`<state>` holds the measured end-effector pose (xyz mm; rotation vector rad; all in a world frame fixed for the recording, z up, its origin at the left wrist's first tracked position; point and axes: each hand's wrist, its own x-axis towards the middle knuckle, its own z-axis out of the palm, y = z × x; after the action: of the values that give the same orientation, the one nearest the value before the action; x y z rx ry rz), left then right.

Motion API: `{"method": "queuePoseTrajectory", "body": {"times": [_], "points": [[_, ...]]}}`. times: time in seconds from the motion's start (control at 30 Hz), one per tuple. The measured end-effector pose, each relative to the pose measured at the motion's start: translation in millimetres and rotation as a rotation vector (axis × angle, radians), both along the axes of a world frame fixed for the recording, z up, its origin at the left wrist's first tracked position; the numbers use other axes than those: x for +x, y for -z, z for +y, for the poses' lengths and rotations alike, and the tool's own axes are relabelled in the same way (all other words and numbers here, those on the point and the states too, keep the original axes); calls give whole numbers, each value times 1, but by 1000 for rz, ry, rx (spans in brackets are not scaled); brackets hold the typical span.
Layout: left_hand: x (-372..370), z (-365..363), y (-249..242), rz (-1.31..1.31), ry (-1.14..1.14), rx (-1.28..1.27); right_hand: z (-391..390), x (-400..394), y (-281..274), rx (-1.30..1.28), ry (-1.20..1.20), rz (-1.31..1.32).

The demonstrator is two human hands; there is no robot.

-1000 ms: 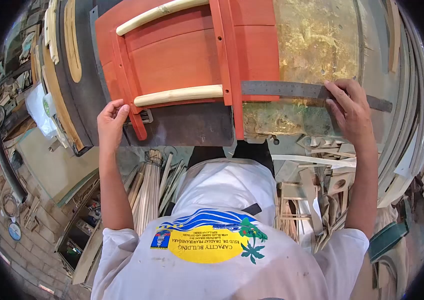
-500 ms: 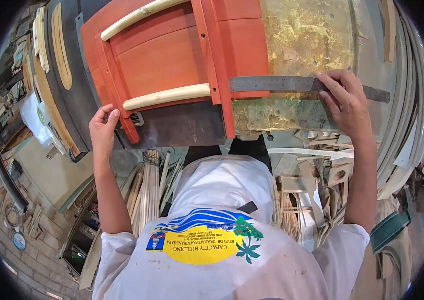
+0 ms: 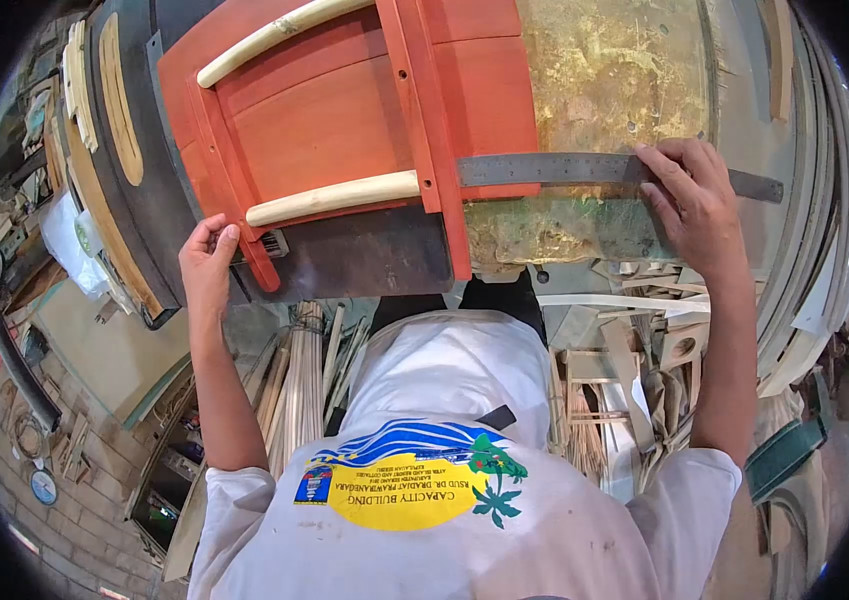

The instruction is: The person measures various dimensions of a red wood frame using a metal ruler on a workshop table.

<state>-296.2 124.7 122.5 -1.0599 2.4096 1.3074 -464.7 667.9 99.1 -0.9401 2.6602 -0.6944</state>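
Note:
A red wooden frame [image 3: 430, 150] with pale, unpainted crosspieces lies on a red panel [image 3: 314, 140] in front of me. The lower pale crosspiece [image 3: 334, 198] spans between its red rails. My right hand [image 3: 689, 200] grips a dark steel ruler [image 3: 544, 170] between thumb and fingers. The ruler lies flat across the worn surface, its left end against or just beside the right red rail. My left hand [image 3: 208, 255] is closed beside the lower end of the left red rail [image 3: 229, 180]. What its fingers hold, if anything, is hidden.
A worn yellowish board [image 3: 609, 80] and a dark plate [image 3: 364, 250] lie on the bench. Curved wooden strips [image 3: 829, 190] stand at the right. Below the bench are bundled sticks [image 3: 304, 375] and offcuts [image 3: 634, 385]. Dark panels [image 3: 139, 100] lie at the left.

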Motion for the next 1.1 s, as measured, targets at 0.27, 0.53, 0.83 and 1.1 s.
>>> {"method": "queuePoseTrajectory", "body": {"times": [0.27,0.53,0.83,1.1], "points": [[1,-1,1,13,15,19,-5,3,-2,4,29,35],[3,-1,0,18,34,10,-12,3,-2,22,15,53],[-3,3,-4,12,59,4,-30,-1,-9,-129,95,46],[-9,-4,1,50,66,38,-142,-17,-15,-592,378,-299]]}}
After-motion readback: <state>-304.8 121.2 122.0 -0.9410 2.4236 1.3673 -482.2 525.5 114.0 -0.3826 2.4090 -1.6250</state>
